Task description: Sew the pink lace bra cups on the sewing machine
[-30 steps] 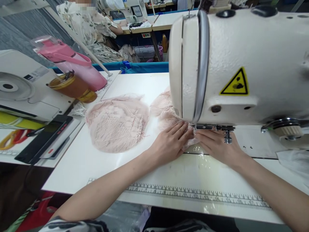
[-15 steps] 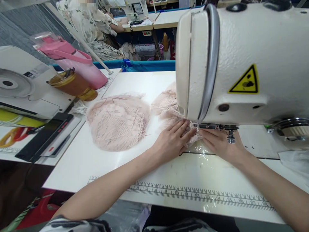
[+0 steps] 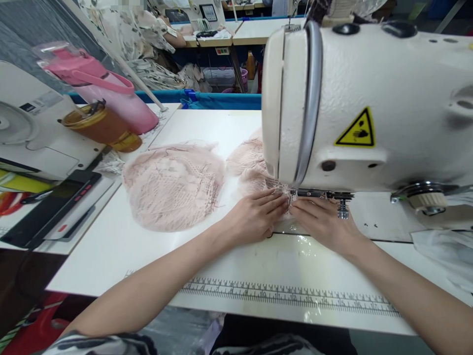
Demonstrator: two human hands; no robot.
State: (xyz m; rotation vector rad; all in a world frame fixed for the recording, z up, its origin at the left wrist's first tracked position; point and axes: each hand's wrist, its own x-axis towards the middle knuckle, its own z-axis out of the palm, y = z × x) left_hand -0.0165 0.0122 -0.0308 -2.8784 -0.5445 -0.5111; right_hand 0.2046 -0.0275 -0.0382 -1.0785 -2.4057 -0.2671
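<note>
Pressing pink lace [image 3: 250, 160] under sewing machine [image 3: 328, 88] | left hand [image 3: 253, 214], right hand [image 3: 327, 224] flat, fingers extended, inside bench's [image 3: 314, 266] front edge | risk: loose folds bunching, causing puckers

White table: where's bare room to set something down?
Bare: behind the left lace piece, up to the blue cloth; between forearms, behind the ruler scale. Crowded: under the sewing head, left hand and right hand at the other lace.

Sewing workshop: large sewing machine [image 3: 347, 88], ruler-marked table [image 3: 221, 124], co-worker [image 3: 118, 37] near screen-fitted machine [image 3: 208, 13] beyond.
</note>
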